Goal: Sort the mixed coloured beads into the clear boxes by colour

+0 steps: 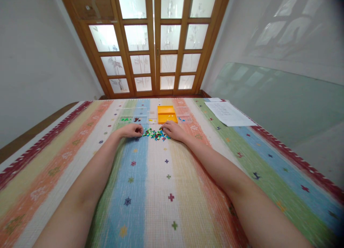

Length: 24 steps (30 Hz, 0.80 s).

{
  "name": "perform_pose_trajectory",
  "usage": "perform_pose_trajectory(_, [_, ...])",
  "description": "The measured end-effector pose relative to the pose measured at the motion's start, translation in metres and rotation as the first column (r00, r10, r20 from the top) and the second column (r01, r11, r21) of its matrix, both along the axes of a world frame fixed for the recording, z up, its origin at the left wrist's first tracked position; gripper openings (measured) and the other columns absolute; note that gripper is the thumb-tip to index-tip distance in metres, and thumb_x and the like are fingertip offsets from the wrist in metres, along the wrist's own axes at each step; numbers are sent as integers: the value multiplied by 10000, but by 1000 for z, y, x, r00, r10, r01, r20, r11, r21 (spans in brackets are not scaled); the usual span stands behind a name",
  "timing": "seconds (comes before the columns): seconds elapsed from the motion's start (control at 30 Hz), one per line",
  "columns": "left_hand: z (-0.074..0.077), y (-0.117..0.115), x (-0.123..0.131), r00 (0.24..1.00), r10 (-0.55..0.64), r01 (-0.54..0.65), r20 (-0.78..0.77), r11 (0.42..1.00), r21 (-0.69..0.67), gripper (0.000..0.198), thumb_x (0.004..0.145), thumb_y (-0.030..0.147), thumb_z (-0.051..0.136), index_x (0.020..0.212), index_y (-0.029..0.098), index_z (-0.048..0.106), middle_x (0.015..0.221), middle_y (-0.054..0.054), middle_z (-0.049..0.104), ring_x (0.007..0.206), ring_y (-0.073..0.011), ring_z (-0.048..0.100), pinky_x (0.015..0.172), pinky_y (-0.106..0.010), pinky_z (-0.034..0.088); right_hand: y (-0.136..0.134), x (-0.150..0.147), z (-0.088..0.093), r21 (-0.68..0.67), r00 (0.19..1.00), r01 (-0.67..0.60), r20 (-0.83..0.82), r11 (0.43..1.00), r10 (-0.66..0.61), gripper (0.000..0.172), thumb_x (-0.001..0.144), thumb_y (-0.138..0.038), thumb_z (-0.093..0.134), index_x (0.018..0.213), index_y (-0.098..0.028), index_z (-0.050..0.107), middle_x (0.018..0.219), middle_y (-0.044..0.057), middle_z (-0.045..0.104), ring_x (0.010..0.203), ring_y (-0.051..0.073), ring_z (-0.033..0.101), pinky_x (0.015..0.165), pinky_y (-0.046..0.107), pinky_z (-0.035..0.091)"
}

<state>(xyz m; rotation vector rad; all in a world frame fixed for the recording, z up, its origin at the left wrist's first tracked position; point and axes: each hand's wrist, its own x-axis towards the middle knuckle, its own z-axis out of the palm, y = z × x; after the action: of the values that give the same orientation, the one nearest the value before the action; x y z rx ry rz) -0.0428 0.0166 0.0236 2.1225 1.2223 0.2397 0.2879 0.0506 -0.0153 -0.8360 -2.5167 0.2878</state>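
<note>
The loose pile of small multicoloured pieces (155, 135) lies on the striped tablecloth (158, 190) between both hands, probably to suit either one's reach: the left hand (133, 130) curls at one edge and the right hand (173, 130) bends over the other, though whether either grips a piece cannot be told. Just beyond, the open yellow box (166, 110) and clear plastic boxes (189, 119) beside it seem set close for convenience; the right hand partly covers the yellow box's near edge, and paper sheets (228, 113) lie farther right.

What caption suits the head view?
Left hand and right hand at a pile of colored pieces, yellow box beyond.
</note>
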Motion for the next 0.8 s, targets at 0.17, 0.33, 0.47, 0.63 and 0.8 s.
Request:
perform_pose_trajectory(0.17, [4, -1, 2, 1000, -28, 29, 13, 999, -34, 239, 729, 359, 731, 869, 167, 712, 735, -13, 662, 673, -149, 571, 620, -247, 416, -1, 0, 1, -2, 1000, 4, -1, 1000, -4, 249, 1036, -213, 543, 1178, -206, 747, 1134, 97, 693, 1100, 221, 595, 984, 341, 432])
perform_pose_trajectory(0.33, [1, 0, 0, 980, 10, -7, 197, 1000, -19, 231, 772, 385, 724, 833, 164, 697, 782, -34, 676, 717, -151, 585, 688, -265, 454, 0, 0, -1, 12, 1000, 4, -5, 1000, -3, 243, 1035, -210, 545, 1173, -203, 745, 1128, 95, 693, 1097, 219, 597, 977, 337, 432])
perform_pose_trajectory(0.47, [-11, 5, -11, 874, 202, -222, 441, 975, -5, 269, 756, 394, 736, 885, 169, 664, 805, -33, 673, 715, -151, 598, 681, -271, 470, 1, 0, -2, 15, 1000, -1, -1, 1000, 1, 240, 1034, -212, 549, 1174, -196, 742, 1123, 97, 691, 1094, 217, 597, 975, 335, 432])
perform_pose_trajectory(0.63, [-31, 17, -33, 637, 465, -588, 615, 809, -3, 243, 702, 329, 704, 886, 180, 649, 755, -1, 625, 621, -124, 526, 562, -237, 386, -1, 0, 2, 6, 1000, 8, 12, 1000, -8, 251, 1040, -224, 536, 1175, -202, 746, 1129, 97, 684, 1075, 217, 590, 968, 341, 431])
perform_pose_trajectory(0.8, [-45, 30, -51, 433, 582, -776, 688, 629, -44, 257, 702, 340, 681, 897, 173, 675, 663, 25, 565, 560, -115, 466, 523, -232, 343, -2, 0, 2, 3, 1000, 9, 0, 1000, -9, 252, 1033, -212, 540, 1179, -206, 747, 1132, 99, 687, 1083, 224, 587, 972, 350, 431])
